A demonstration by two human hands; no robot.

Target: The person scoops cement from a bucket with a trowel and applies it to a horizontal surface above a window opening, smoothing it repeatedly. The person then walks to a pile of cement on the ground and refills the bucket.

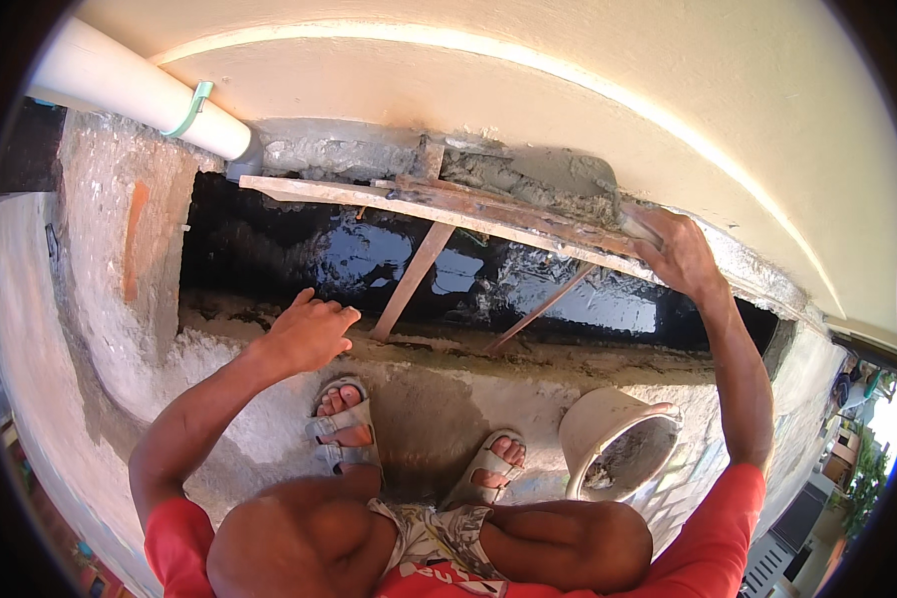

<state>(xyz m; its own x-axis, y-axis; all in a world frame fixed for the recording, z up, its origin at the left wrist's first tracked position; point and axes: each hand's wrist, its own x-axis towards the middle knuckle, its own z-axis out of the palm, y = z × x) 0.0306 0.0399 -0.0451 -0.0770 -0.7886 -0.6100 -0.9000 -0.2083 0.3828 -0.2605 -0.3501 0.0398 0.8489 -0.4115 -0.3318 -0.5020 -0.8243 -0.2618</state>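
Plainly, in the head view, the long, narrow, paint-spotted wooden board (513, 212) lies across the upper middle of the frame, over a dark, water-filled channel (369, 259). A ridge of rough, wet-looking grey mortar (543, 174) sits along its wall side, right of centre. The right hand (682, 249), in the upper right, is bent around the place where board and mortar meet; how firmly it closes, and on what, cannot be told. The left hand (311, 334), left of centre, hangs near the channel's lower edge, fingers loosely apart and nothing visible in them.

The board should prove stiff and moderately light, its face probably gritty and perhaps slick where damp; its bare left end looks the cleaner place to grip. The mortar is likely heavy, soft and easily dented, better pressed with a flat palm than pinched. Two thin wooden struts (414, 281) slant below the board and might slip if knocked. The off-white plastic bucket (590, 424), lower right, would best be taken by its rim.
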